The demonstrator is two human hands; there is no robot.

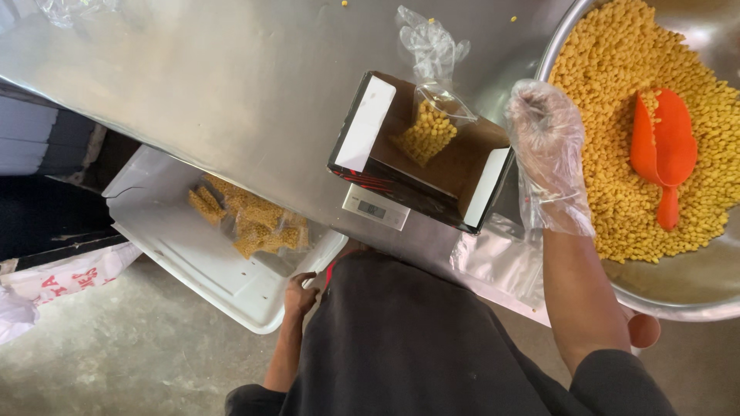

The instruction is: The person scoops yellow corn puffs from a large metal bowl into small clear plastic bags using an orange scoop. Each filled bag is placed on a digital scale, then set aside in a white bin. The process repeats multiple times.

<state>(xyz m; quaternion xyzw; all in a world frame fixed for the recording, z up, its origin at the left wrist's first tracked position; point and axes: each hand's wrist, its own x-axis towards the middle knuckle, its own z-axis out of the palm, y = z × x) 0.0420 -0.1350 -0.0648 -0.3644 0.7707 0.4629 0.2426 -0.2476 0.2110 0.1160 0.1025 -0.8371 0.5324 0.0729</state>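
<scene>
My right hand wears a loose clear plastic glove and hovers, fingers curled, between a cardboard box and a big metal bowl of yellow puffed snacks. The box sits on a small digital scale and holds a clear bag partly filled with the snacks. An orange scoop lies on the snacks in the bowl. My left hand is bare, down beside my body, touching the rim of a white tray under the table.
The white tray holds several filled snack bags. A steel table carries the scale and bowl. A stack of clear bags lies at the table's near edge. White printed sacks rest on the concrete floor.
</scene>
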